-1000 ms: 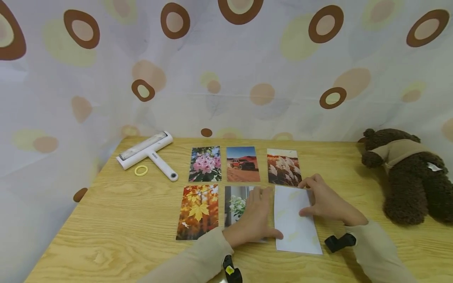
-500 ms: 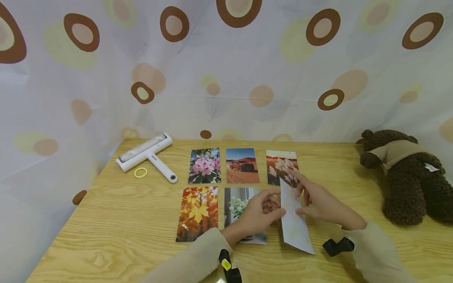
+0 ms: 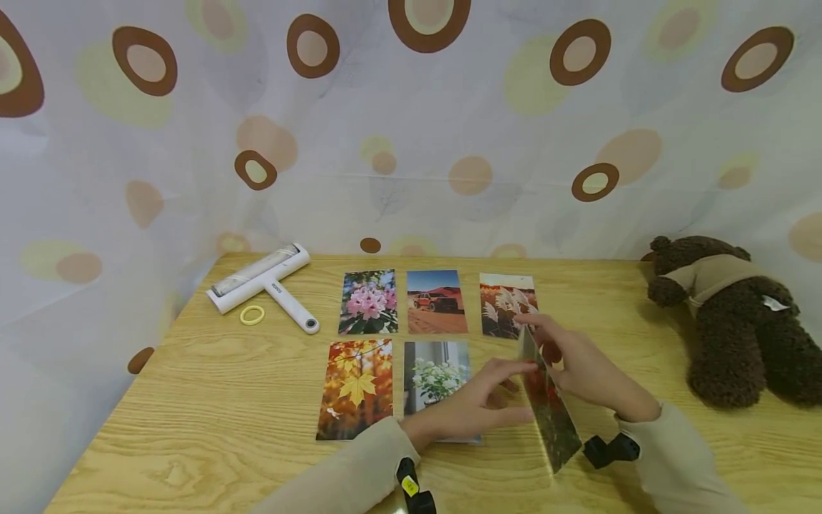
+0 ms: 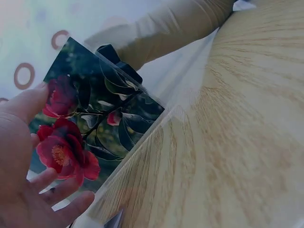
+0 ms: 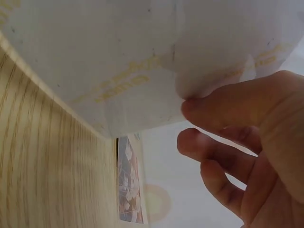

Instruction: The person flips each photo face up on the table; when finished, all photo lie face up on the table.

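Note:
A glossy photo print of red flowers (image 4: 61,147) stands tilted on edge above the table, its picture side turned toward my left hand. My right hand (image 3: 581,368) pinches it near the far end. In the right wrist view, the thumb presses the white back (image 5: 118,52), which bears faint yellow lettering. My left hand (image 3: 472,403) lies to the left, fingers loosely spread, with a fingertip touching the picture side. Below that hand is a photo of white flowers (image 3: 437,375), partly covered by it. A pampas grass photo (image 3: 504,300) lies just beyond my right fingertips.
Flat on the wooden table (image 3: 212,414) lie a maple leaf photo (image 3: 356,389), a pink flower photo (image 3: 368,303) and a car photo (image 3: 437,303). A white lint roller (image 3: 263,282) and a yellow ring (image 3: 252,315) are at left. A brown teddy bear (image 3: 732,335) lies at right.
The print lay white side up, then was lifted and turned on edge, so its picture side now shows. My left hand has moved from above the white-flower photo to the print's side.

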`<state>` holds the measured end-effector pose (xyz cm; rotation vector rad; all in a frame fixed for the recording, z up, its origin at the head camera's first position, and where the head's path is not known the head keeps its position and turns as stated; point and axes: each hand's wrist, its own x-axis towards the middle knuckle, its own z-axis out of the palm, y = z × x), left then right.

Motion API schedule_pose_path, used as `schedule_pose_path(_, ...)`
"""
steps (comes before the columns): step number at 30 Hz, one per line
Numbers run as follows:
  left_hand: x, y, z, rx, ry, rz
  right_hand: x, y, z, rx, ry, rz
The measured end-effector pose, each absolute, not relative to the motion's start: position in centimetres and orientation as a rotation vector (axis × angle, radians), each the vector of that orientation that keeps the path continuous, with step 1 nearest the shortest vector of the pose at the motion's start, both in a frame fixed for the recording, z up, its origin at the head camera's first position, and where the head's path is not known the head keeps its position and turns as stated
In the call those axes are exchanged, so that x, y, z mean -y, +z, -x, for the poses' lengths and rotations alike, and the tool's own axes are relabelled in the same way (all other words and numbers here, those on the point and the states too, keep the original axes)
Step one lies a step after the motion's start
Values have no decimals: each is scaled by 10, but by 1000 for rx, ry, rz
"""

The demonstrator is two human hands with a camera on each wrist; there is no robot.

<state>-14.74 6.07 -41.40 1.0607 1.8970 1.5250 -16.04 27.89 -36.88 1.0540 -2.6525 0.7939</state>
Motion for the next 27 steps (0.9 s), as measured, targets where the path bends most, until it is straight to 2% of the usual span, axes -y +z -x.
schedule_pose_path(15, -62, -411, 147, -2189, 1151, -1260, -297, -353, 159, 2814, 1036, -997)
schedule_pose_path(19, -60, -410, 148, -2198, 1052, -1291, -302, -349, 159, 2876, 1136, -1080)
schedule_pose_path(23, -58, -412, 148, -2222, 963, -1314, -305, -346, 159, 2868, 1136, -1155)
schedule_pose_path(27, -57, -413, 147, -2300, 832, -1365, -307, -344, 158, 2933, 1067, -1099)
